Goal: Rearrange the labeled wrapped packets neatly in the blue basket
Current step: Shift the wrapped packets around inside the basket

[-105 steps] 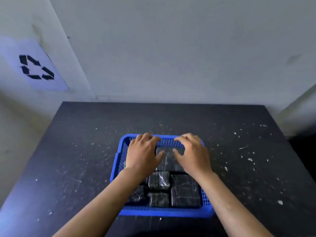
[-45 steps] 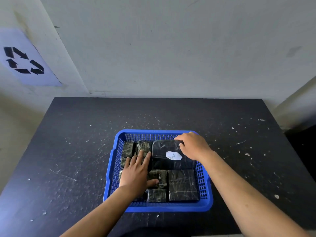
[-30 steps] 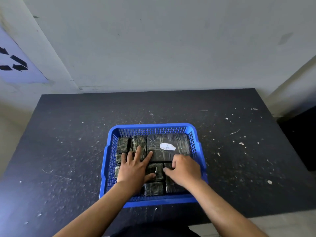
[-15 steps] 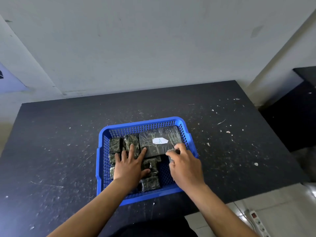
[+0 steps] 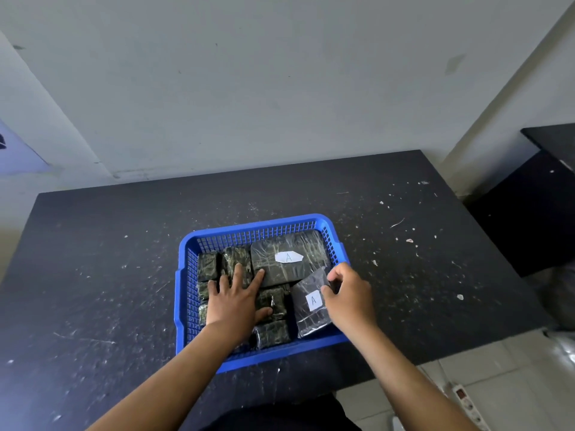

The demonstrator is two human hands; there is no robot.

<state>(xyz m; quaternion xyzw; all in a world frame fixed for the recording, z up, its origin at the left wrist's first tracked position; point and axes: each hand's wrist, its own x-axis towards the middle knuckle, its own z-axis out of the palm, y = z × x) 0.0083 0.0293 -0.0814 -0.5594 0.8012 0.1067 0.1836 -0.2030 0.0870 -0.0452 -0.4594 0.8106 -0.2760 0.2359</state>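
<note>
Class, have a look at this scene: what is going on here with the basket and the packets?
A person is tidying dark wrapped packets in a blue basket on a black table. The left hand lies flat, fingers spread, on the small packets. The right hand has its grip on a tilted packet labelled A. A larger packet labelled A lies flat at the far side.

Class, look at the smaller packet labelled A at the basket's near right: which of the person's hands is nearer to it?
Right. The right hand grips the smaller labelled packet at its right edge; the left hand lies flat on unlabelled packets to its left, apart from it.
</note>
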